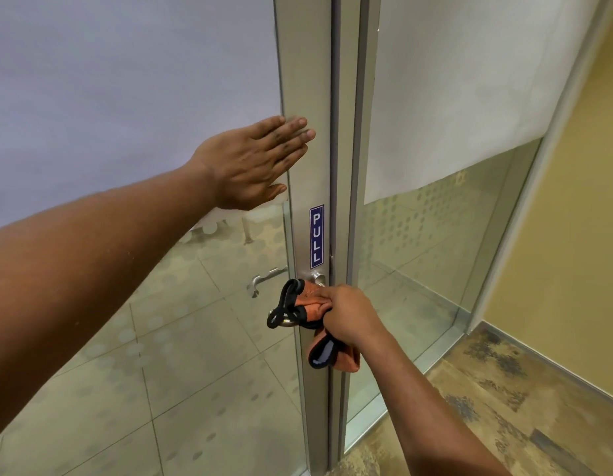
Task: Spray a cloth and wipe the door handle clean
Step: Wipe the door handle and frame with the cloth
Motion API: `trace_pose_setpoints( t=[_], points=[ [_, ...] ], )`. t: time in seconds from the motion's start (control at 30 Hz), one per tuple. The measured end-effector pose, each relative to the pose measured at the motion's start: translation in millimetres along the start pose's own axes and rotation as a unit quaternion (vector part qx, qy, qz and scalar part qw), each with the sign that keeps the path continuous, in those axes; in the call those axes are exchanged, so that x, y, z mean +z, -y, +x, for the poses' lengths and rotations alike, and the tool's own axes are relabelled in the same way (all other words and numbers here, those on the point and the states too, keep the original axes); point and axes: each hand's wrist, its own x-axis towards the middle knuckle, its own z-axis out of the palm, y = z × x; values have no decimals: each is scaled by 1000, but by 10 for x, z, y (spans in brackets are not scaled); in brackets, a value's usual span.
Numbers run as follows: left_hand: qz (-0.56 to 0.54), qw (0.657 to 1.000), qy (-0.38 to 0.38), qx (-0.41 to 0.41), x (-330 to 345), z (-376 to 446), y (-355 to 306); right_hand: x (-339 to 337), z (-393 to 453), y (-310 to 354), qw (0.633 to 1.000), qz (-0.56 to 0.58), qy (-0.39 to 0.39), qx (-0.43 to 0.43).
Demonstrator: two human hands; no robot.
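The cloth (310, 305), orange with black edging, sits low in the centre of the frame, bunched against the door handle (318, 280); it looks soft, light and limp, with a loose end hanging below the fist, so it likely needs to be gathered in the palm and pressed round the metal rather than held by an edge. The handle is a small metal fitting on the door's pale stile (306, 187), mostly hidden by the fabric; it appears rigid and smooth, probably slick if damp, and best worked by wrapping the cloth about it. The right hand (349, 316) grips the cloth with curled fingers, its forearm rising from the lower right of the frame. The left hand (255, 163), in the upper middle, lies flat with straight fingers against the stile and glass, holding nothing, arm stretched in from the left edge, seemingly bracing the door. A blue PULL sign (316, 236) stands between the two hands.
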Motion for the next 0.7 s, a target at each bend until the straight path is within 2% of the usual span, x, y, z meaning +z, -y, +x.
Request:
trace_pose_setpoints(
  t=[0.23,0.37,0.5,0.7],
  points=[
    [-1,1000,0,5,-4,-2,2,139,-233,390,996,-38,15,-75],
    [7,1000,0,6,27,-4,9,-176,-87,415,995,-4,30,-93],
    [5,1000,-6,6,46,12,0,-438,175,416,991,-27,31,-127],
    [-3,1000,-18,2,76,23,0,-296,286,551,951,-137,102,-258]
  ],
)
